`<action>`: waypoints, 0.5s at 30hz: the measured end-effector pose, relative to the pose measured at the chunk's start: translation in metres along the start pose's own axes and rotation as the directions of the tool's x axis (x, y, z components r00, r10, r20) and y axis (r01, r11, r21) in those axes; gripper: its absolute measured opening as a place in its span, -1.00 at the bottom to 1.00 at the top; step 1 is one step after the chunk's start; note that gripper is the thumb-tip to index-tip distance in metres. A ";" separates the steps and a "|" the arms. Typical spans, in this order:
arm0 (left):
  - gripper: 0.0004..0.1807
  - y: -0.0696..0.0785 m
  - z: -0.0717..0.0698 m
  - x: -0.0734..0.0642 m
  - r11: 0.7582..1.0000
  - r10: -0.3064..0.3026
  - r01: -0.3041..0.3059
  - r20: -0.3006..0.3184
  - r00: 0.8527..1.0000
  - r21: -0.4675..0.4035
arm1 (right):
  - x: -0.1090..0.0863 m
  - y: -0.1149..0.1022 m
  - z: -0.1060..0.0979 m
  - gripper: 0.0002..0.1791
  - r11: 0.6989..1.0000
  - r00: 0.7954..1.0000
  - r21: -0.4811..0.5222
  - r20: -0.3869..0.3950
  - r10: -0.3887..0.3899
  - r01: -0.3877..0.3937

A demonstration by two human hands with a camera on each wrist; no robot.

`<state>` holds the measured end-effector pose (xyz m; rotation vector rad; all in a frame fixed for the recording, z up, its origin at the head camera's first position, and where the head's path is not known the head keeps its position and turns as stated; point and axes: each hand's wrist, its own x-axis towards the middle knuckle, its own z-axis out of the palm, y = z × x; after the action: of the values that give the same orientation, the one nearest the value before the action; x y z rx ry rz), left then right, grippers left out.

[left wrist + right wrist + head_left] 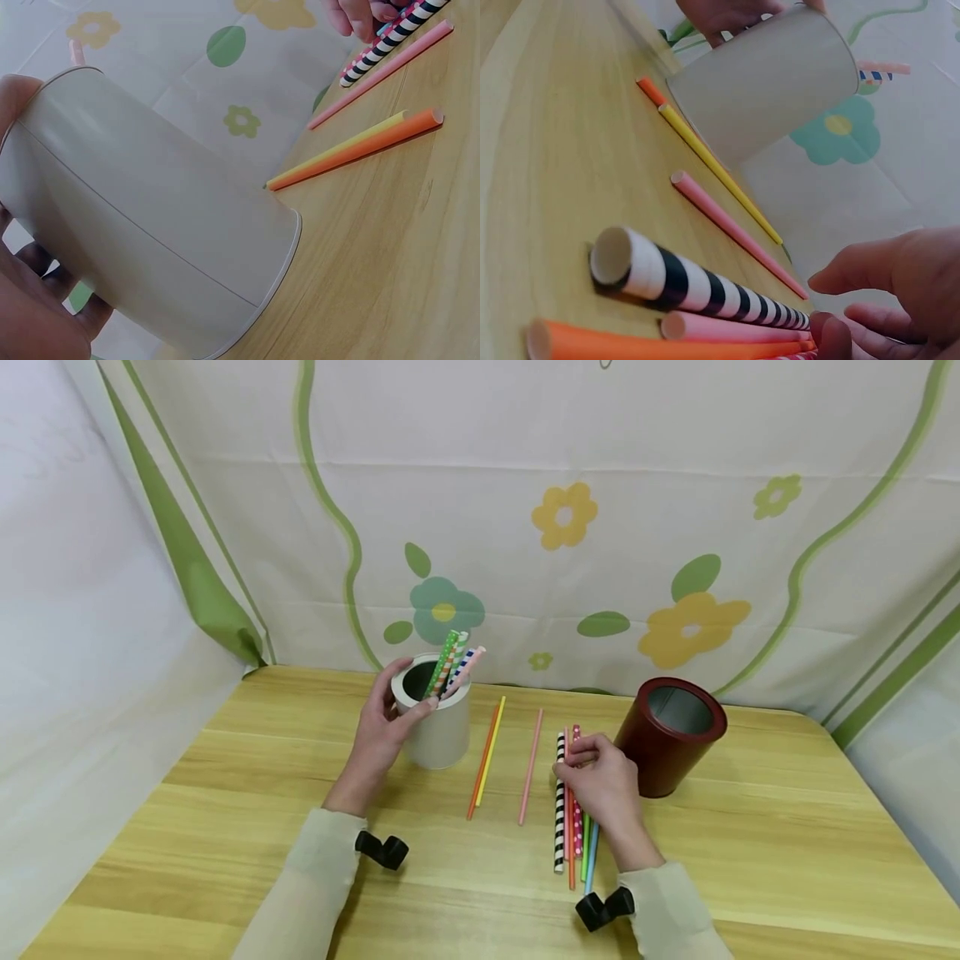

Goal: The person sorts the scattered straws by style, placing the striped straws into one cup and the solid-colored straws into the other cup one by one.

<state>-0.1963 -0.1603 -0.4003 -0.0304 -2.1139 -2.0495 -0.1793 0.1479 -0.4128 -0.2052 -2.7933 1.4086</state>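
My left hand (380, 727) grips a white can (437, 735) around its rim and side, the thumb over the front of the rim. Several patterned paper straws (450, 664) stick up out of the can, leaning right. Over a bunch of straws on the table is my right hand (603, 777), its fingers bent and the thumb apart from them. Its fingertips are at the far part of a black-and-white striped straw (712, 292). Beside that straw lie an orange straw (630, 345), a pink straw (705, 328), and pink dotted, green and blue ones partly under the hand.
A dark red can (660, 747) stands close to the right of my right hand. Between the two cans lie an orange straw (477, 781), a yellow straw (491, 752) and a single pink straw (531, 768). A flowered curtain (495, 510) hangs along the wooden table's (435, 893) back edge.
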 end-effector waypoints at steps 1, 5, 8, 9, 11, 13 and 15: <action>-0.20 0.000 0.000 0.000 1.000 0.001 -0.001 -0.001 1.000 -0.001 | 0.001 0.000 0.001 -0.66 1.000 1.000 -0.007 -0.003 -0.005 0.004; -0.20 0.000 0.000 -0.001 1.000 0.006 -0.006 -0.005 1.000 -0.003 | 0.003 0.000 0.006 -0.67 0.999 1.000 -0.037 -0.014 -0.021 0.020; -0.20 0.000 0.000 -0.001 1.000 0.006 -0.006 -0.006 1.000 -0.004 | 0.004 -0.001 0.007 -0.66 0.998 0.999 -0.062 -0.025 -0.026 0.025; -0.20 0.000 0.000 -0.001 1.000 0.005 -0.005 -0.006 1.000 -0.004 | 0.005 -0.002 0.008 -0.66 0.997 0.999 -0.069 -0.029 -0.028 0.026; -0.20 0.000 0.000 -0.001 1.000 0.004 -0.004 -0.006 1.000 -0.005 | 0.005 -0.002 0.008 -0.66 0.996 0.999 -0.082 -0.036 -0.031 0.028; -0.20 0.000 0.001 -0.001 1.000 0.002 -0.002 -0.004 1.000 -0.003 | 0.006 -0.001 0.008 -0.66 0.995 0.999 -0.092 -0.039 -0.031 0.027; -0.20 0.000 0.001 0.000 1.000 0.002 -0.002 -0.003 1.000 -0.003 | 0.006 -0.002 0.009 -0.66 0.995 0.999 -0.099 -0.033 -0.029 0.026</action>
<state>-0.1962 -0.1598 -0.4005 -0.0300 -2.1077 -2.0502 -0.1857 0.1403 -0.4173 -0.1891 -2.8281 1.2507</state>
